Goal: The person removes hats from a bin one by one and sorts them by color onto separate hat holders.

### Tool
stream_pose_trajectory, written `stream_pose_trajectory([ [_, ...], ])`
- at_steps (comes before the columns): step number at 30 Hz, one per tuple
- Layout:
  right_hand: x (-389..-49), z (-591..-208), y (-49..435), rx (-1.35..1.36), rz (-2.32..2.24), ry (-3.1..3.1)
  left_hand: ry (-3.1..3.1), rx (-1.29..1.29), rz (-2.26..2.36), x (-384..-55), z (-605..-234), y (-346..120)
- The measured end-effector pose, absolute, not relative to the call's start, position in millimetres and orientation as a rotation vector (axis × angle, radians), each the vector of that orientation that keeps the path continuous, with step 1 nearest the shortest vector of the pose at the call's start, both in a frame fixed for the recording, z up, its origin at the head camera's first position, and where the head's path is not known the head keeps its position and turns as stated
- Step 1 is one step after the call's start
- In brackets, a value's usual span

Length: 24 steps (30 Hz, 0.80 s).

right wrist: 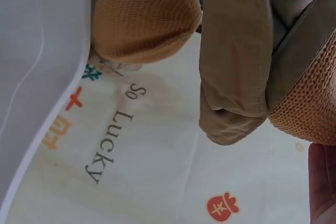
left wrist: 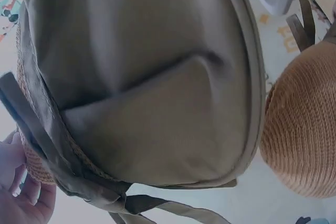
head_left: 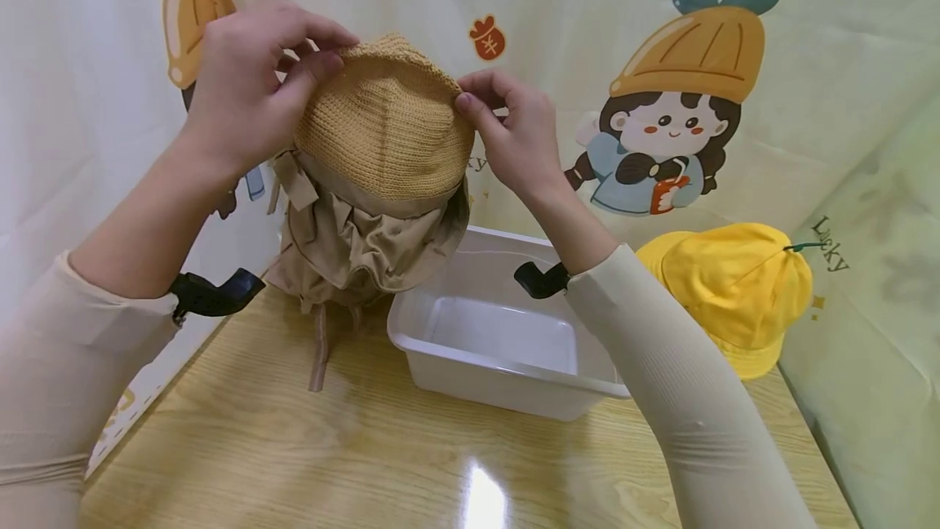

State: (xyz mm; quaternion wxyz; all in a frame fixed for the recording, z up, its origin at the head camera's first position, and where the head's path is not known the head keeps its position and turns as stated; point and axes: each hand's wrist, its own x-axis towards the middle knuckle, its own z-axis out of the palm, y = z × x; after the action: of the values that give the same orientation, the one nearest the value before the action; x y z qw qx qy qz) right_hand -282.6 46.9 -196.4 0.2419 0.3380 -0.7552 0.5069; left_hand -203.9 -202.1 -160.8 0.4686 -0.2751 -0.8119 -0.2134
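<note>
Both hands hold up a sun hat (head_left: 389,125) with a tan knitted crown and a wide khaki cloth brim. My left hand (head_left: 253,80) pinches the crown's upper left edge between thumb and fingers. On the opposite side, my right hand (head_left: 512,125) pinches the crown's right edge. Cloth ties dangle at the hat's left. In the left wrist view the khaki brim (left wrist: 157,129) fills most of the picture. Another tan knitted crown (left wrist: 304,124) shows at the right there, and a knitted crown (right wrist: 147,17) appears at the top of the right wrist view.
A white plastic bin (head_left: 507,386) stands on the wooden table (head_left: 330,455), below and right of the held hat. Farther right sits a yellow cap (head_left: 742,292). A printed curtain (head_left: 558,15) hangs close behind and along the sides.
</note>
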Motion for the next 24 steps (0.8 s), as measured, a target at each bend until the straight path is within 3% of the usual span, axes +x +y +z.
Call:
stream_pose_trajectory([
  [24,-307.6,-216.7,8.9,1.001,1.38,-1.998,-1.941,-0.637,-0.371,-230.7,-179.6,-231.7],
])
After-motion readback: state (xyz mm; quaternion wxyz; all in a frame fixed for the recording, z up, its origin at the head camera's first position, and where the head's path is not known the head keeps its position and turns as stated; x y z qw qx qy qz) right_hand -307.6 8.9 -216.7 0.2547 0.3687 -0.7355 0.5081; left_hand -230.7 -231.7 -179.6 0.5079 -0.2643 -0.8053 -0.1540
